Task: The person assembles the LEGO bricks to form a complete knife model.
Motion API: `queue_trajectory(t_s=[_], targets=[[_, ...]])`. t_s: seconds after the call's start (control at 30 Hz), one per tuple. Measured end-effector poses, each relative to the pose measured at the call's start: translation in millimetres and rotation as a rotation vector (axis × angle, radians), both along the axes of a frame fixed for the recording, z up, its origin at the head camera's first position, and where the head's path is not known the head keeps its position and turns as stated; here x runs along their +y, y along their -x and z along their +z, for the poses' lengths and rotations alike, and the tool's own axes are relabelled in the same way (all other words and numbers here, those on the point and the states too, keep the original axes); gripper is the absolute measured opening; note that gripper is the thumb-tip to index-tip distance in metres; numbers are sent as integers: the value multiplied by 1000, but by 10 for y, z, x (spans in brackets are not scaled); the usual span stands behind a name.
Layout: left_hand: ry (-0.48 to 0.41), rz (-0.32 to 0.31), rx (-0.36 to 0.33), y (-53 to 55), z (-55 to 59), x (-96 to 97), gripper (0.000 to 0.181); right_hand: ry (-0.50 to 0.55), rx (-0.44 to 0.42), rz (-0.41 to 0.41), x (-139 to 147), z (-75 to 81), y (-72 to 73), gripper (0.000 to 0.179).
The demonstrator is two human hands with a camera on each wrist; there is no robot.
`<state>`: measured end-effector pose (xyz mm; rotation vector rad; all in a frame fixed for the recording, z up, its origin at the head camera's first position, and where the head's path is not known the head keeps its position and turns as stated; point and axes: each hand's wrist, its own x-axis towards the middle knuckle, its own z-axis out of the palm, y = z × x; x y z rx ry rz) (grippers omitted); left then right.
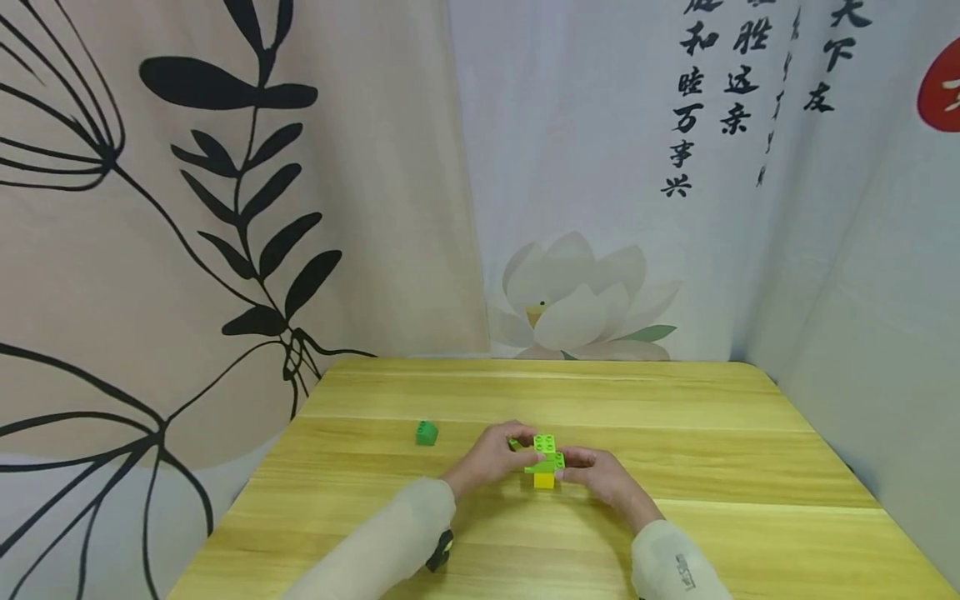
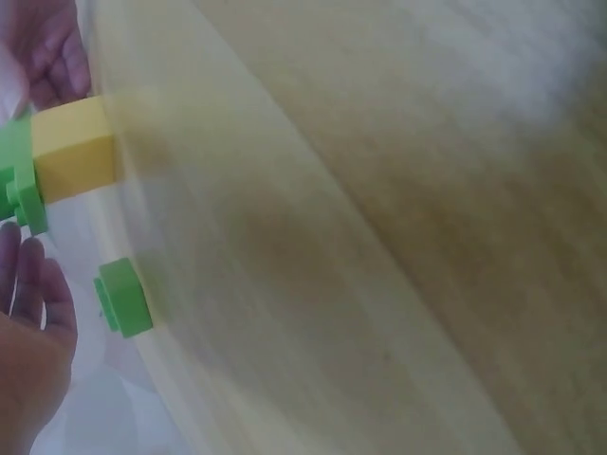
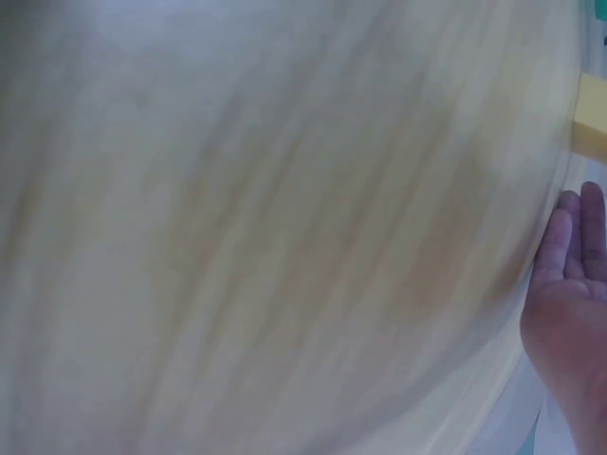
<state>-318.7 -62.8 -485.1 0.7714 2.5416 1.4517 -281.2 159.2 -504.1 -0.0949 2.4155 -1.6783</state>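
Note:
A small stack of toy building bricks stands on the table, with a yellow brick (image 1: pixel 543 481) at its base and lime green bricks (image 1: pixel 544 444) above. From the left, my left hand (image 1: pixel 495 454) grips the green part, thumb across its front. A bit of lime green shows between that thumb and the fingers. My right hand (image 1: pixel 603 479) pinches the green brick on the stack's right side. The left wrist view shows the yellow brick (image 2: pixel 74 150) side-on, my left hand (image 2: pixel 36 332) below it. In the right wrist view, the right hand (image 3: pixel 574 294) is partly cut off.
A separate darker green brick (image 1: pixel 426 432) lies on the wooden table (image 1: pixel 750 450), to the left of my left hand. Behind the table's far edge hangs a printed curtain (image 1: pixel 405 208). A black strap (image 1: pixel 440 551) shows at the left sleeve.

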Motion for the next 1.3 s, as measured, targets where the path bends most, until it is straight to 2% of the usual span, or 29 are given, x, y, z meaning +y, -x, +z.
queue_trajectory(t_s=[0.1,0.27,0.4,0.83,1.1,1.3], targets=[[-10,12,-8,-27,-18,12,29,-1,3,-6,4,-16,3,48],[-54,51,-99,-68,-34,32,32,-3,5,-1,7,-35,6,48],[-93,68,-135,-73,-53,46,33,-4,0,0,5,-33,8,49],[-144,61,-167,-29,-93,53,34,-9,8,4,6,-30,2,49],[-112,53,-119,-10,-52,58,25,-1,4,-7,5,-15,10,48],[-83,53,-114,-9,-20,67,25,0,-1,1,22,-16,19,49]])
